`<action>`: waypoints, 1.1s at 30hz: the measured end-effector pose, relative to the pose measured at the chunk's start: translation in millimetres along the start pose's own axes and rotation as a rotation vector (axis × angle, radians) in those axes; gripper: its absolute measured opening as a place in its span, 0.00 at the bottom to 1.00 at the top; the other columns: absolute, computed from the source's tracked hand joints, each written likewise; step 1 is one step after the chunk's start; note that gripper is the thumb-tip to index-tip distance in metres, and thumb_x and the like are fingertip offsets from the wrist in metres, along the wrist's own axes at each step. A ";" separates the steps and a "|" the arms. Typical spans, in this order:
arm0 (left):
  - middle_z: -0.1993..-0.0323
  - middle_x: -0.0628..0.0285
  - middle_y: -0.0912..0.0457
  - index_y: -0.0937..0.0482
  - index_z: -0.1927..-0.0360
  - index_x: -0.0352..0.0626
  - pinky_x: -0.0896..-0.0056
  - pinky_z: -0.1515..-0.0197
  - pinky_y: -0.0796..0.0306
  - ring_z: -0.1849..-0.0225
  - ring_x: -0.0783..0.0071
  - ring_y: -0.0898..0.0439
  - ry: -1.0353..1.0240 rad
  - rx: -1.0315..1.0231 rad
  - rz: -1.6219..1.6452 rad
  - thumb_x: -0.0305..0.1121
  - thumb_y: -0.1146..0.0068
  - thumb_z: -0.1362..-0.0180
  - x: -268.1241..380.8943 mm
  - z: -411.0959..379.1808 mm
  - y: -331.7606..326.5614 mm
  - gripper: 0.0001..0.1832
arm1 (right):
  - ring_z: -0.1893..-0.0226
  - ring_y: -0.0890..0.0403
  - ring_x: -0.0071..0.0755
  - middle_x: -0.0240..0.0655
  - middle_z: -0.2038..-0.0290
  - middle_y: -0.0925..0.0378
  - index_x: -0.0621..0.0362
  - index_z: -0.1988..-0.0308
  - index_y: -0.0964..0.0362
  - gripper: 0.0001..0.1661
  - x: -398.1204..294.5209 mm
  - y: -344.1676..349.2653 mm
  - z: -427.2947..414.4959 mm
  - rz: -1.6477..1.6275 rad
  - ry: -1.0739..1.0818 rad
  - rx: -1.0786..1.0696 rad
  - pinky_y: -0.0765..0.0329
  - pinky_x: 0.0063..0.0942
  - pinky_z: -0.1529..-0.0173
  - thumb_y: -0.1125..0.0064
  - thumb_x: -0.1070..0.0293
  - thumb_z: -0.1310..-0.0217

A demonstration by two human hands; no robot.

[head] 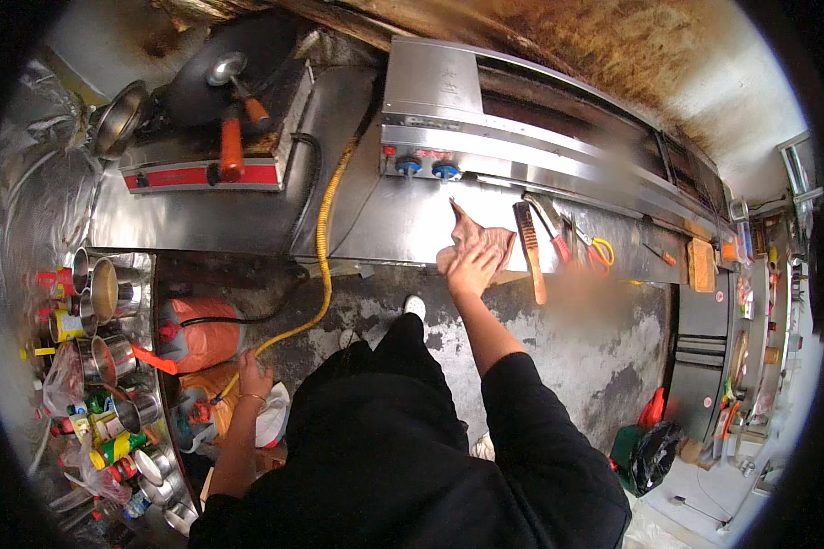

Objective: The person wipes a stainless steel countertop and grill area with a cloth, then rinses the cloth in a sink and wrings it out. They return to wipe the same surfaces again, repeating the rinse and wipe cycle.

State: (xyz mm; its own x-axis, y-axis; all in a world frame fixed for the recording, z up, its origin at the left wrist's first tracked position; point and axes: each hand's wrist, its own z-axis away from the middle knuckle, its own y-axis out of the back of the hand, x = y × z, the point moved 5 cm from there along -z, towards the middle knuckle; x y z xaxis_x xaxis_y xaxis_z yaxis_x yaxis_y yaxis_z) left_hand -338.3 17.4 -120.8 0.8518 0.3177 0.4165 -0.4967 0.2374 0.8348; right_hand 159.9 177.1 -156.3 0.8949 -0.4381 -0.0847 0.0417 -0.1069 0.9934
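My right hand (472,269) presses a brownish cloth (489,240) onto the front part of a stainless steel counter (384,219). Close to its right lie a wooden-handled brush (527,237), a tool with a red handle (560,248) and scissors with yellow and red handles (600,252). Behind the cloth stands a steel grill unit with blue knobs (445,171). Low on the left, my left hand (253,376) is beside a yellow corrugated hose (324,226) that runs down from the counter; whether its fingers close on the hose cannot be told.
A gas stove (199,177) with a wok (226,89) and ladle stands at the back left. Steel pots (104,288) and bottles crowd a left-hand shelf. An orange-red bag (209,329) is on the floor beneath. A black-lined bin (656,453) stands at right.
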 end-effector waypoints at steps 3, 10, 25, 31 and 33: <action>0.47 0.43 0.39 0.40 0.48 0.33 0.57 0.43 0.43 0.44 0.46 0.40 0.025 -0.018 0.017 0.31 0.46 0.55 -19.7 4.6 -3.4 0.29 | 0.40 0.51 0.63 0.62 0.42 0.49 0.66 0.45 0.44 0.31 16.4 7.1 19.4 -0.249 -0.028 -0.077 0.48 0.46 0.38 0.51 0.67 0.48; 0.42 0.45 0.42 0.44 0.42 0.34 0.56 0.42 0.42 0.43 0.47 0.40 0.236 -0.208 0.018 0.38 0.46 0.51 -76.9 7.7 -59.1 0.34 | 0.61 0.25 0.51 0.51 0.64 0.26 0.64 0.67 0.26 0.11 54.4 69.1 85.8 -0.311 -0.194 0.050 0.30 0.41 0.57 0.54 0.73 0.51; 0.50 0.62 0.29 0.31 0.49 0.46 0.61 0.53 0.35 0.52 0.65 0.28 0.712 -0.699 1.104 0.55 0.60 0.45 -2.0 23.7 -125.4 0.28 | 0.62 0.22 0.46 0.51 0.66 0.24 0.68 0.68 0.28 0.12 234.4 51.1 189.2 -0.493 -0.804 -0.010 0.28 0.35 0.58 0.51 0.70 0.51; 0.57 0.54 0.25 0.29 0.53 0.38 0.52 0.54 0.34 0.57 0.58 0.27 0.078 -1.029 1.582 0.54 0.59 0.47 262.5 33.0 -12.7 0.30 | 0.62 0.22 0.32 0.46 0.63 0.22 0.69 0.62 0.26 0.22 243.2 154.5 186.7 -1.176 -0.502 0.261 0.28 0.25 0.56 0.66 0.76 0.54; 0.59 0.55 0.24 0.28 0.54 0.41 0.54 0.55 0.32 0.58 0.60 0.26 -0.243 -1.060 1.765 0.53 0.56 0.48 349.1 49.9 14.0 0.27 | 0.62 0.23 0.35 0.47 0.67 0.23 0.68 0.66 0.28 0.16 296.1 166.0 213.7 -0.995 -0.491 0.393 0.29 0.29 0.55 0.63 0.75 0.51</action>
State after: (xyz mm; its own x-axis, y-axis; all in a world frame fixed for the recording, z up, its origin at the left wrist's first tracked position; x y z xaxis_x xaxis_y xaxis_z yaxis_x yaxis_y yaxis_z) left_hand -39.6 85.9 54.2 -0.5855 0.6657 0.4627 -0.4302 0.2287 -0.8733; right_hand 336.8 -161.1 -33.1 0.2755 -0.2940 -0.9152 0.4085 -0.8260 0.3883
